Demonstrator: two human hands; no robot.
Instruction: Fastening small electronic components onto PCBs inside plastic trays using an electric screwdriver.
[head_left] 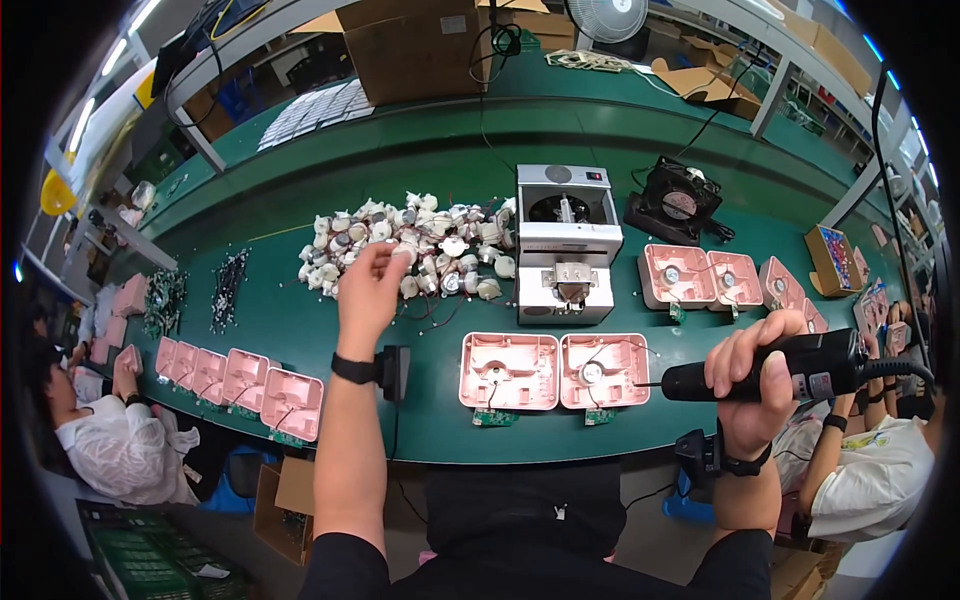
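My left hand (pixel 368 290) reaches to the near edge of a heap of small motors with white caps (pixel 452 246). Its fingers are curled together around one of these small motors, mostly hidden by the hand. In my right hand (pixel 752 385) is a black corded electric screwdriver (pixel 690 382), held level with its thin bit pointing left. The bit's tip is at the right pink housing (pixel 643 398), which has a round motor (pixel 591 373) seated inside. Beside it lies a left pink housing (pixel 465 385) with no motor visible. A green circuit board (pixel 493 418) hangs at its front.
A grey-white screw feeder (pixel 565 245) stands behind the housings, a black fan (pixel 678 195) to its right. More pink housings line the right (pixel 665 275) and left (pixel 290 400). Piles of screws (pixel 228 290) lie left. People sit at both sides, one in a white top (pixel 125 450).
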